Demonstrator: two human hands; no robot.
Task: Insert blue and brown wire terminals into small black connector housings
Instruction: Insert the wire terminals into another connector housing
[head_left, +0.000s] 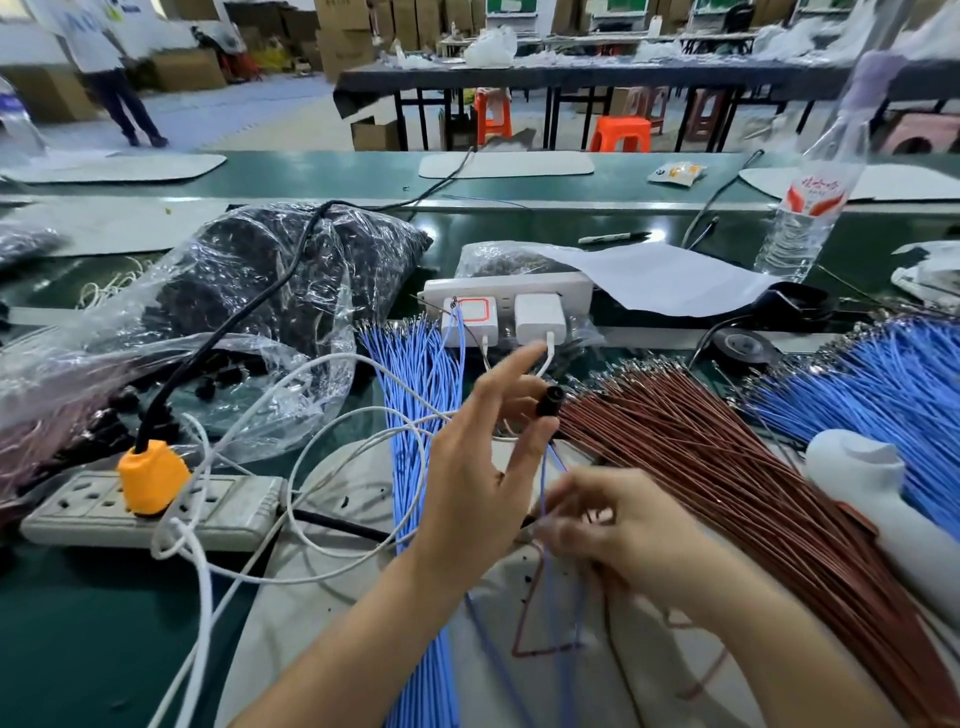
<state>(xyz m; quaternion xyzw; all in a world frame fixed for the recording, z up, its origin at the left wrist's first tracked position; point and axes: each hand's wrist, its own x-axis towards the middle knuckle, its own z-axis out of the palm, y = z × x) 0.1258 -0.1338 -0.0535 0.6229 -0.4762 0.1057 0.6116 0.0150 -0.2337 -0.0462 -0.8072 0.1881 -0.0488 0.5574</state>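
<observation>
Closest in, the right hand (613, 525) is blurred, its fingers curled together and pinching a single blue wire (544, 470) that climbs to the black connector housing (550, 400). That housing is held up over the green bench (78, 623), pinched by the left hand (478, 467) between the thumb and the curled fingers, while the index finger sticks up, free of it. Just right of the housing, a thick fan of brown wires (727, 467) spreads across the bench, its metal terminals toward the housing. Farther right lies a blue bundle (883, 384), and a white plastic object (872, 499) rests where the two bundles meet. Left of the housing, another sheaf of blue wires (415, 374) runs toward the camera. Behind the housing sits a white power strip (509, 291) with two chargers plugged in. Well left of the housing, a clear bag (270, 280) of black parts slumps on the bench. Nearer the camera on that side, a grey power strip (223, 512) carries an orange plug (153, 480). Far right and behind the housing stands a water bottle (810, 208).
</observation>
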